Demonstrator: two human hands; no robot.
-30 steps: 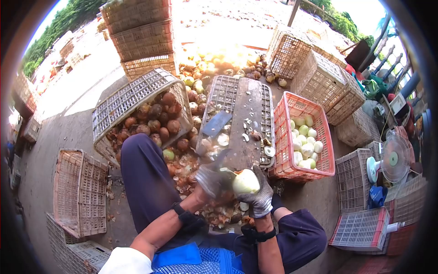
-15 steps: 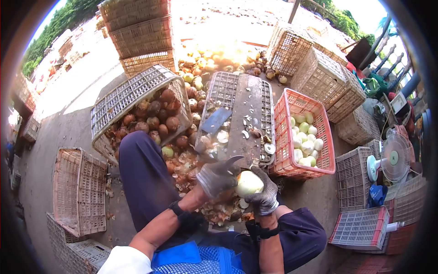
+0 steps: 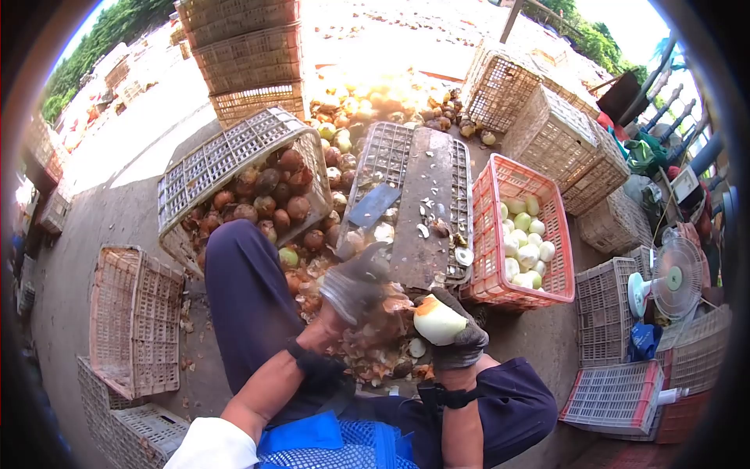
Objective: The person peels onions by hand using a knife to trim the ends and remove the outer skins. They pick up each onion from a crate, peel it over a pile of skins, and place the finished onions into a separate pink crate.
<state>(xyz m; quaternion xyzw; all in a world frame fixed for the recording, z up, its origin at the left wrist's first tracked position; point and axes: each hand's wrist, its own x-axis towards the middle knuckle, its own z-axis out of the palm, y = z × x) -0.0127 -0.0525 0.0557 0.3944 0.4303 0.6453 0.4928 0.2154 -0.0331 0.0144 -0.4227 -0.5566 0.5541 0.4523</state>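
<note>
My left hand (image 3: 353, 288), in a grey glove and smeared by motion, is closed round the knife; the blade shows only as a faint blur above the fingers. To its right, my right hand (image 3: 461, 336), also gloved, is closed round a whitish onion (image 3: 439, 321) with brown skin hanging at its left side. A wide dark blade (image 3: 373, 205) lies on the crate beside the wooden board (image 3: 422, 234). Peeled onions (image 3: 528, 255) fill part of the red crate (image 3: 486, 270). Unpeeled brown onions (image 3: 264, 207) spill from a tipped crate (image 3: 226, 162).
Onion peelings (image 3: 383, 352) cover the ground between my legs. An empty crate (image 3: 134, 320) stands at the left. Stacked crates (image 3: 248, 59) rise at the back, more crates (image 3: 551, 137) at the right. A fan (image 3: 675, 275) stands at the far right.
My left hand has moved up and left, away from the onion. The onion has tilted in my right hand, which has shifted slightly right, and loose brown skin now shows on it.
</note>
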